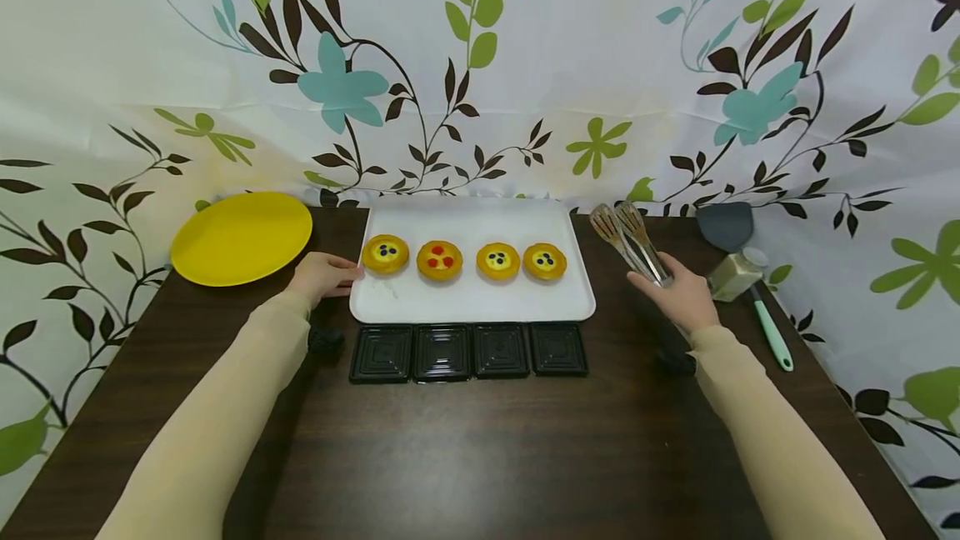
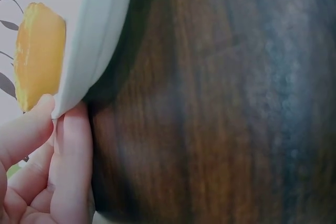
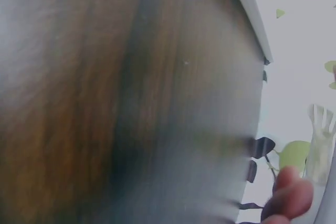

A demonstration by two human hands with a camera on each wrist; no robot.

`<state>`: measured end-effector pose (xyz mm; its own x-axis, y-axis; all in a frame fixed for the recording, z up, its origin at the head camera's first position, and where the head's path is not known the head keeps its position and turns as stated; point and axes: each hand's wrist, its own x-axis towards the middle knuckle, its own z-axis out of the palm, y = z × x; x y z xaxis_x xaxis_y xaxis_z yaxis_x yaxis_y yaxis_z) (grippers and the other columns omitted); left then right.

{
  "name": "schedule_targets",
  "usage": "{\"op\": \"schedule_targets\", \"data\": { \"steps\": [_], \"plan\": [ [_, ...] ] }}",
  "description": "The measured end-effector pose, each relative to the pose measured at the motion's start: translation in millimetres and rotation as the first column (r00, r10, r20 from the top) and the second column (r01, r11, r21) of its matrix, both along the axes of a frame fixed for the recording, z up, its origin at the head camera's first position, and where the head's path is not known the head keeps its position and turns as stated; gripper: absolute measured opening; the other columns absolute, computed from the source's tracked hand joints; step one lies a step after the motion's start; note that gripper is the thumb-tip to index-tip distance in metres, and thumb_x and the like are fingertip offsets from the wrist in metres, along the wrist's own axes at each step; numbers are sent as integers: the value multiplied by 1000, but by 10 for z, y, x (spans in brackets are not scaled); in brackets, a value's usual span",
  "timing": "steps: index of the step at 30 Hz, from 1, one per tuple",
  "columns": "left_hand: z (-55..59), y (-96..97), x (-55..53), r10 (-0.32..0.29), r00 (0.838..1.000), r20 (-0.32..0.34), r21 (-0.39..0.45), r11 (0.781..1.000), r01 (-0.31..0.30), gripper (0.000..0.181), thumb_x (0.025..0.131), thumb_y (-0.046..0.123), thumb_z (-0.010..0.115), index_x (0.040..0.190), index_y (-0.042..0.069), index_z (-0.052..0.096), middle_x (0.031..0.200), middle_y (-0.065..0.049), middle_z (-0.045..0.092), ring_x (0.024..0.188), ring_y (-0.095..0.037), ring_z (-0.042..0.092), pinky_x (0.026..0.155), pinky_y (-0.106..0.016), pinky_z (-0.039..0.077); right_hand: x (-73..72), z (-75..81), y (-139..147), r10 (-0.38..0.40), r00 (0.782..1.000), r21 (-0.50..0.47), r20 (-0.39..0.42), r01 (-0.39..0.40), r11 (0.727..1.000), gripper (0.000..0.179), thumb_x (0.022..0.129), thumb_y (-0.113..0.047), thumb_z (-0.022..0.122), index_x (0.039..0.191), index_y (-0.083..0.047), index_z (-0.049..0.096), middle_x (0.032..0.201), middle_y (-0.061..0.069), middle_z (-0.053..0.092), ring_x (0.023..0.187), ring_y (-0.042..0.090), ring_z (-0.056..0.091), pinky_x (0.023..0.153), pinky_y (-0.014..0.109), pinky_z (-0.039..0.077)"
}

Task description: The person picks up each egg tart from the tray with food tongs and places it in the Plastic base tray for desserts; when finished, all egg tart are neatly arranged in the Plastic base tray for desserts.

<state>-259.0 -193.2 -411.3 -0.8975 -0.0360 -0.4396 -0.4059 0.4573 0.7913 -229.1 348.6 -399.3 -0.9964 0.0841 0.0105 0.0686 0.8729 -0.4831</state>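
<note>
My left hand [image 1: 325, 275] grips the left rim of a white tray [image 1: 472, 302]; in the left wrist view the thumb [image 2: 37, 119] lies on top and the fingers below. Several small round tarts stand in a row on the tray: one with red dots [image 1: 439, 261], the others with dark blue dots, such as the leftmost tart [image 1: 386, 254]. To the right of the tray, my right hand [image 1: 682, 294] holds metal tongs [image 1: 633, 240] with slotted ends, which point up and away to the left. The tong ends stand apart.
Several black square dishes [image 1: 443, 353] line the tray's front edge. A yellow plate [image 1: 242, 238] is at the back left. Right of my right hand are a shaker jar [image 1: 737, 274] and a spatula [image 1: 772, 330] with a mint handle. A patterned curtain [image 1: 510, 107] hangs behind the table.
</note>
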Motion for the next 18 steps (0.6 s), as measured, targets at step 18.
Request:
{"op": "schedule_targets", "data": {
  "steps": [18],
  "plan": [
    [-3,-11,-5,3,1000,7,-5,1000,-3,43,95,16,58,130,-8,51,131,-25,49,111,-32,59,85,-29,54,337,-40,-104,232,972,134,-45,-224,965,86,79,-63,65,145,-14,40,76,13,64,65,22,54,64,37,45]
  ]
}}
